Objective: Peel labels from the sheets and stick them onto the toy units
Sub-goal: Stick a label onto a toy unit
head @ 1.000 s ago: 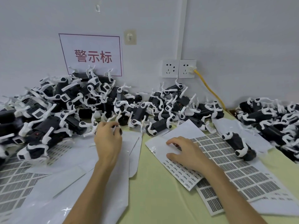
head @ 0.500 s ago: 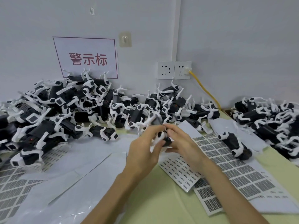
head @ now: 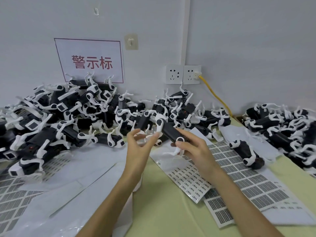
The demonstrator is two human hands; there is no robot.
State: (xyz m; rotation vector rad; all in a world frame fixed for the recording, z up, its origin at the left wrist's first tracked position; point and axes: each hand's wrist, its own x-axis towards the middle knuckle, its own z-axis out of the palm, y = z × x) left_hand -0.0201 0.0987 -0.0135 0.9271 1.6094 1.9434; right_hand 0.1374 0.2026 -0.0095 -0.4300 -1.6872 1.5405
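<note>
While the right hand (head: 196, 151) grips a toy unit (head: 171, 132) at frame centre, the left hand (head: 138, 149) sits just left of it. Its fingers are loosely curved, nothing held. L index tip is just beside a white leg of the unit; contact: cannot tell.

Unit orientation: black body, long axis diagonal, running upper left to lower right. Upper end, w/ a white rounded hip joint, points toward the units heaped at the wall. Lower end lies under the R thumb, w/ the other R fingers curled beneath. White legs hang below the R hand. Unit is held off the bench (head: 171, 211), above the far end of the label sheet (head: 184, 178).

Sheets: label sheet w/ rows of small printed labels lies centre-right. It overlaps a grid sheet (head: 253, 182) of larger dark blocks to its right. Blank backing sheets (head: 85, 161) cover the lower left.

Other units: left pile (head: 71, 113) fills the mid-left of the frame. Smaller rear pile (head: 188, 110) is at centre, and right pile (head: 280, 127) is at the right edge. Lone unit (head: 246, 150) lies on its side at the far end of the grid sheet, long axis also upper left to lower right.

Wall: sign (head: 90, 62) w/ red characters upper left; double socket (head: 183, 74) upper centre; yellow cable (head: 218, 98) runs from it down to the right.
</note>
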